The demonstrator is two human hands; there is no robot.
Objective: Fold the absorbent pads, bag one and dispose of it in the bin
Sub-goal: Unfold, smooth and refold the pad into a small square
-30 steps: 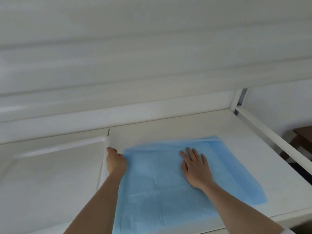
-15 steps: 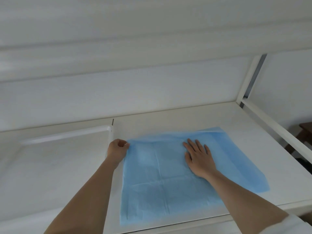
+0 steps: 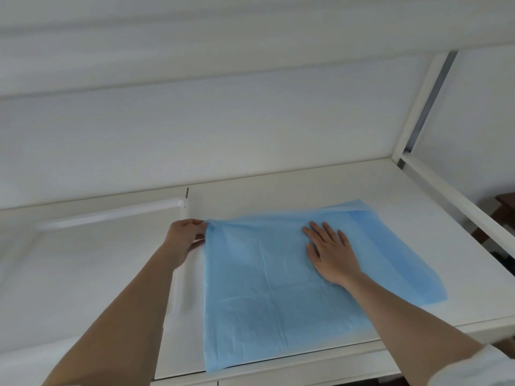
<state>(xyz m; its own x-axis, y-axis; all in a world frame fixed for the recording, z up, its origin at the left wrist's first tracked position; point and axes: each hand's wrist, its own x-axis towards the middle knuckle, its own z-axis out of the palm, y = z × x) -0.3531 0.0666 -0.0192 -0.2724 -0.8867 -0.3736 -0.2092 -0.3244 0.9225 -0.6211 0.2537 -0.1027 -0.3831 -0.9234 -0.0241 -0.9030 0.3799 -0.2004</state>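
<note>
Since half a second ago our left hand (image 3: 186,237) has gone from resting at the far-left corner of the blue absorbent pad (image 3: 278,280) to pinching it and lifting it slightly, the edge rucked up off the white shelf (image 3: 348,190). We judge the first fold is starting, to be carried toward the right. Our right hand (image 3: 331,254) lies flat, fingers straight, pressing the pad's middle, as before. Count: one pad visible, though the darker strip at its right could be another layer; we cannot tell. One white tray (image 3: 83,246) sits just left. No bag or bin in view.
</note>
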